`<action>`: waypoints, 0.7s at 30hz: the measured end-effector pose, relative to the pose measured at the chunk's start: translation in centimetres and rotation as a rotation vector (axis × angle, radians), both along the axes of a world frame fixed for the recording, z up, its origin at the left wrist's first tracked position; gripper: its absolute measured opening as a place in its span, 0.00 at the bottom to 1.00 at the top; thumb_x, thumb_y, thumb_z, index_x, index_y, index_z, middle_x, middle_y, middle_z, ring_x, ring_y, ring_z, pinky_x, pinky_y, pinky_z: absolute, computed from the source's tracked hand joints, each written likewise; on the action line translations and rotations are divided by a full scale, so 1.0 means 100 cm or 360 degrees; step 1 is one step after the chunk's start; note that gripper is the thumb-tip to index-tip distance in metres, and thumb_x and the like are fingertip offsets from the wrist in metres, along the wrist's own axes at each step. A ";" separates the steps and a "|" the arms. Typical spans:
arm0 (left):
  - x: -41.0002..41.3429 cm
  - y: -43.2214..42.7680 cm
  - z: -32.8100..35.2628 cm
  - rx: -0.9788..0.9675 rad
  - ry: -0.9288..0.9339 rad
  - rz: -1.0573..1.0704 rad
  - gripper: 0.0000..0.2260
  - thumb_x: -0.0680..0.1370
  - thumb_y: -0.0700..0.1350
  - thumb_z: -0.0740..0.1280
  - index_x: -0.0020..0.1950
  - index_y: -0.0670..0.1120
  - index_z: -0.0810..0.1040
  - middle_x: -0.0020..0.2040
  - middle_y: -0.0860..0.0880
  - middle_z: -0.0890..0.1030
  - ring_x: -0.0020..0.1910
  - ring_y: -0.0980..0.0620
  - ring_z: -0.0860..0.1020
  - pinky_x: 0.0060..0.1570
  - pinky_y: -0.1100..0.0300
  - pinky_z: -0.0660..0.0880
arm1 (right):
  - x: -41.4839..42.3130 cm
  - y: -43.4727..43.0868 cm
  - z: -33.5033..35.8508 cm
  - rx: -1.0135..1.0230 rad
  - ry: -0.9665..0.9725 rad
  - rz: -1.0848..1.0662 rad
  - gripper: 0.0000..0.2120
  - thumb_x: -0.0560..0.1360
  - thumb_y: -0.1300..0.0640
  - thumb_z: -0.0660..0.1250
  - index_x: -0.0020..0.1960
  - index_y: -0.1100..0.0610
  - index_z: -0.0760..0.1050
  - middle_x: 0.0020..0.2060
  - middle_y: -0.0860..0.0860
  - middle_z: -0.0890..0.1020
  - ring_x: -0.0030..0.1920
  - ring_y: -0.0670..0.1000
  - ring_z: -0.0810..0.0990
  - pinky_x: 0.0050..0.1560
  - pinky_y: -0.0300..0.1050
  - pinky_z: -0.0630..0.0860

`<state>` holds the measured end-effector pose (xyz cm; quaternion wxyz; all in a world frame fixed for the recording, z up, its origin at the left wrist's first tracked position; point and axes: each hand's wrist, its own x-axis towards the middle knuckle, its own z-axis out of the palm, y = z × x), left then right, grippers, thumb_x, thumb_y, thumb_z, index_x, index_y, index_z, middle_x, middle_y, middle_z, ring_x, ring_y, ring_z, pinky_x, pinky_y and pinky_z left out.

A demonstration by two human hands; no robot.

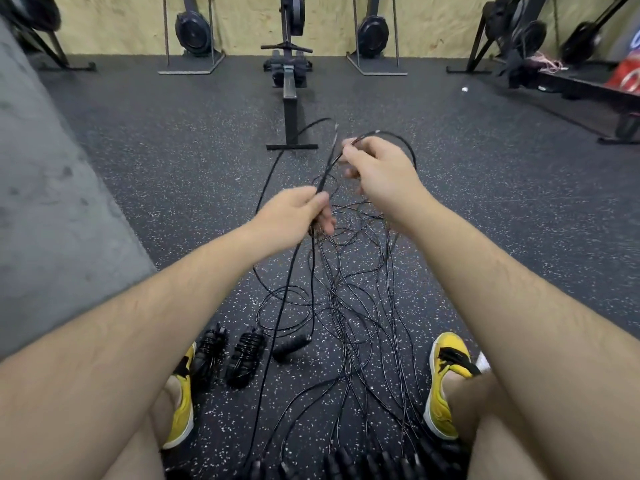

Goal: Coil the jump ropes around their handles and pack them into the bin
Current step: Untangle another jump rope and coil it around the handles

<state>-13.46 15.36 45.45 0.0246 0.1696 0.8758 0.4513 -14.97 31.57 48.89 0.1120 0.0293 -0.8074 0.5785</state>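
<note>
Black thin cord of a jump rope (327,168) runs taut between both hands: left hand (298,216) grips its lower stretch, right hand (377,171) pinches it higher up, above tangled black ropes (346,306) on the floor.

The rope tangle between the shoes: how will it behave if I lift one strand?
Probably floppy: the rope tangle hangs slack from the left hand and loops loosely on the floor. Likely to snag: many strands cross, so one pull may drag others. Seemingly light, being thin.

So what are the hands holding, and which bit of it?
A thin black jump rope cord. The left hand grips a stretch partway along; the right hand pinches it higher up, beside a loop.
</note>
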 end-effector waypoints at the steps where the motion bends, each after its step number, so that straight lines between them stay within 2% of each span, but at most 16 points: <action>1: -0.005 -0.002 0.004 0.0162 0.0028 0.0021 0.15 0.86 0.47 0.57 0.43 0.48 0.78 0.39 0.50 0.86 0.47 0.53 0.85 0.58 0.52 0.78 | 0.003 0.002 0.001 0.0028 -0.0120 0.0086 0.08 0.79 0.56 0.64 0.55 0.56 0.79 0.47 0.50 0.83 0.45 0.49 0.80 0.40 0.45 0.74; 3: -0.011 -0.006 0.014 0.0431 0.0057 0.0035 0.16 0.86 0.45 0.58 0.41 0.47 0.78 0.38 0.50 0.86 0.43 0.49 0.82 0.55 0.52 0.78 | 0.012 0.002 -0.003 0.0157 -0.0341 0.0326 0.13 0.78 0.59 0.64 0.61 0.55 0.77 0.54 0.51 0.83 0.55 0.53 0.82 0.43 0.47 0.76; 4: -0.013 -0.007 0.018 0.0521 0.0062 0.0022 0.16 0.86 0.46 0.59 0.41 0.47 0.79 0.39 0.49 0.85 0.40 0.49 0.79 0.51 0.54 0.77 | 0.017 0.000 -0.007 0.0188 -0.0396 0.0447 0.16 0.77 0.59 0.66 0.64 0.54 0.75 0.55 0.52 0.83 0.57 0.54 0.81 0.48 0.49 0.77; 6: -0.013 -0.006 0.024 0.0545 0.0083 0.0017 0.16 0.85 0.47 0.60 0.41 0.47 0.80 0.39 0.51 0.82 0.38 0.54 0.74 0.45 0.58 0.72 | 0.026 -0.008 -0.017 0.0081 -0.0411 0.0597 0.21 0.75 0.54 0.71 0.66 0.48 0.71 0.56 0.53 0.82 0.58 0.54 0.82 0.58 0.52 0.78; 7: -0.012 -0.004 0.026 0.0532 0.0085 0.0028 0.15 0.85 0.48 0.61 0.41 0.48 0.80 0.37 0.52 0.79 0.36 0.57 0.72 0.42 0.61 0.70 | 0.028 -0.012 -0.020 -0.0022 -0.0396 0.0606 0.22 0.75 0.51 0.72 0.66 0.45 0.69 0.56 0.55 0.82 0.57 0.54 0.83 0.59 0.54 0.78; 9: -0.011 0.000 0.031 0.0571 0.0063 0.0038 0.14 0.84 0.48 0.62 0.41 0.48 0.80 0.37 0.52 0.77 0.35 0.59 0.71 0.39 0.65 0.69 | 0.028 -0.019 -0.024 -0.0214 -0.0352 0.0552 0.20 0.76 0.49 0.72 0.64 0.45 0.68 0.50 0.56 0.82 0.48 0.51 0.85 0.58 0.55 0.80; 11: -0.013 0.002 0.036 0.0608 0.0067 0.0037 0.15 0.84 0.48 0.62 0.40 0.48 0.80 0.40 0.48 0.78 0.38 0.56 0.74 0.40 0.64 0.71 | 0.026 -0.024 -0.024 -0.0324 -0.0291 0.0482 0.17 0.78 0.53 0.71 0.63 0.51 0.69 0.44 0.54 0.81 0.40 0.49 0.84 0.55 0.55 0.81; 14: -0.019 -0.002 0.045 0.0654 0.0142 0.0152 0.16 0.85 0.48 0.61 0.39 0.49 0.79 0.37 0.50 0.78 0.37 0.54 0.74 0.38 0.60 0.72 | 0.027 -0.022 -0.015 -0.0437 -0.0302 0.0411 0.04 0.80 0.64 0.63 0.54 0.59 0.71 0.47 0.61 0.83 0.47 0.59 0.86 0.54 0.55 0.82; 17: -0.025 -0.013 0.057 0.0769 0.0185 0.0317 0.16 0.85 0.49 0.60 0.40 0.49 0.78 0.36 0.52 0.76 0.35 0.56 0.73 0.37 0.61 0.70 | 0.025 -0.009 -0.014 -0.0220 -0.0437 0.0250 0.13 0.79 0.72 0.54 0.46 0.62 0.75 0.50 0.64 0.84 0.43 0.55 0.85 0.50 0.51 0.83; 19: -0.028 -0.018 0.060 0.0790 0.0199 0.0305 0.16 0.85 0.49 0.60 0.40 0.49 0.78 0.35 0.53 0.75 0.35 0.56 0.73 0.40 0.62 0.70 | 0.024 -0.001 -0.019 0.0176 -0.0453 0.0156 0.13 0.77 0.71 0.55 0.46 0.59 0.76 0.51 0.59 0.84 0.43 0.52 0.84 0.45 0.49 0.82; 21: -0.029 -0.017 0.058 0.0762 0.0179 0.0207 0.16 0.85 0.49 0.61 0.40 0.49 0.80 0.35 0.53 0.76 0.35 0.55 0.74 0.41 0.61 0.71 | 0.024 -0.002 -0.023 0.0384 -0.0333 0.0204 0.13 0.76 0.67 0.61 0.53 0.54 0.78 0.54 0.50 0.83 0.49 0.49 0.83 0.44 0.46 0.79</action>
